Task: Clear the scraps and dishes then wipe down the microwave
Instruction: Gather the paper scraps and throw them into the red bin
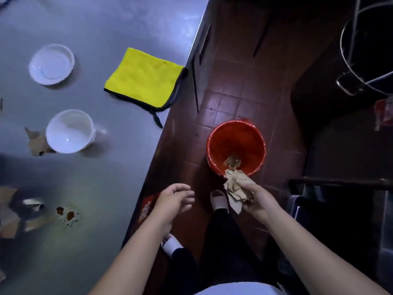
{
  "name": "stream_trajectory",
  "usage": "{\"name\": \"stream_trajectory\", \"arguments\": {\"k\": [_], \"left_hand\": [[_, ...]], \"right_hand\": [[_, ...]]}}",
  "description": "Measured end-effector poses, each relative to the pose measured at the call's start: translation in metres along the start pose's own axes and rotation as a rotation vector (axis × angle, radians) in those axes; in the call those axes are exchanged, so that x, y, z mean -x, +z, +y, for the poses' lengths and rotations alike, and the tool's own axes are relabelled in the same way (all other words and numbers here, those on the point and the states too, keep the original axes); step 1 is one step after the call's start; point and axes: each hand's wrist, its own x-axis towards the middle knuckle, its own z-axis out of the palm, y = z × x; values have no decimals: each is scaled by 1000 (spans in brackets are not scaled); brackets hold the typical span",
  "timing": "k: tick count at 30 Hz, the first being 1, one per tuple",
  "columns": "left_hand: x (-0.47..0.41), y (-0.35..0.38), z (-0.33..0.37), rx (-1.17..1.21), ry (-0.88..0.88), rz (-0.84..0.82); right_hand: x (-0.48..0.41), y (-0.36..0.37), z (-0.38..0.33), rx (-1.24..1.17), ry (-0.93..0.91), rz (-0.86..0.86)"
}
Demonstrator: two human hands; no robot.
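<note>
Held: crumpled brown paper scraps [236, 188], gripped in the right hand [258, 199] with fingers curled round the bundle
Bearing: round red plastic bucket [234, 137] on the floor just ahead of that hand; bundle's long axis aimed at it, tip over the near rim; right hand far nearer than left
Left hand [174, 199]: empty, fingers loosely spread, beside the edge of the grey steel counter [106, 28]
Bucket contents: a few scraps at the bottom, probably paper; too dim to be sure
On counter: torn brown scraps [36, 143] touching a white ceramic cup [70, 130]; yellow microfibre cloth [144, 77] at the edge
</note>
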Motion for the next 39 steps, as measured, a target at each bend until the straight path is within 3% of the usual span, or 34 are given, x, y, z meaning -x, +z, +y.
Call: {"name": "stream_trajectory", "arguments": {"k": [10, 19, 24, 31, 39], "left_hand": [[-118, 75, 1, -125, -146, -29], [-152, 76, 7, -107, -138, 28], [-118, 77, 24, -39, -86, 16], [-32, 51, 37, -6, 14, 1], [69, -29, 17, 185, 191, 223]], "right_hand": [[-183, 5, -66, 170, 32, 323], [-263, 33, -80, 63, 52, 313], [-234, 43, -82, 100, 77, 281], [-136, 57, -85, 504, -29, 115], [4, 111, -38, 845, -211, -238]]}}
